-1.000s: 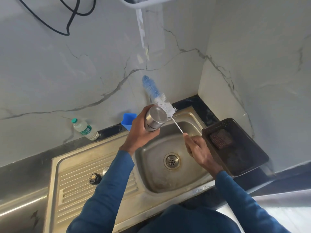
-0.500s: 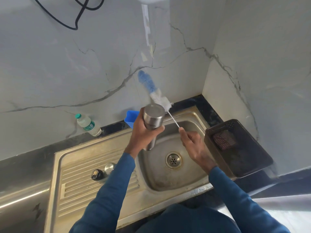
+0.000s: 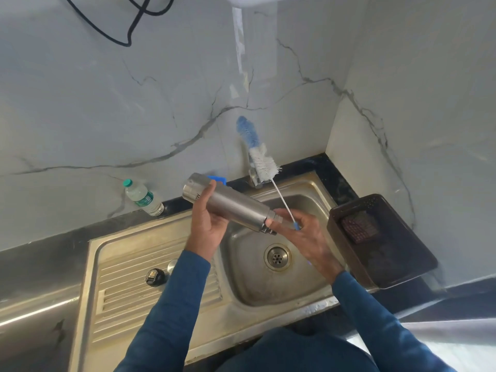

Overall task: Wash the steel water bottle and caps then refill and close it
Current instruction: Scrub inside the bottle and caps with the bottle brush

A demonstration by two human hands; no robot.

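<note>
Steel bottle (image 3: 230,204) tilted; mouth down-right, base up-left

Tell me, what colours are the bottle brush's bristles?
Blue at the tip, white lower down on the bottle brush, in the head view.

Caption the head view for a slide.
Left hand holds steel bottle tilted over sink; right hand holds bottle brush.

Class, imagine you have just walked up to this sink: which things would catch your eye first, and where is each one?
First, the long cylindrical steel water bottle, held tilted over the steel sink basin by the left hand, its open neck at the right hand. Next, the blue-and-white bristled bottle brush, whose thin handle the right hand pinches, its head up against the marble wall. A small black cap lies on the ribbed draining board.
</note>
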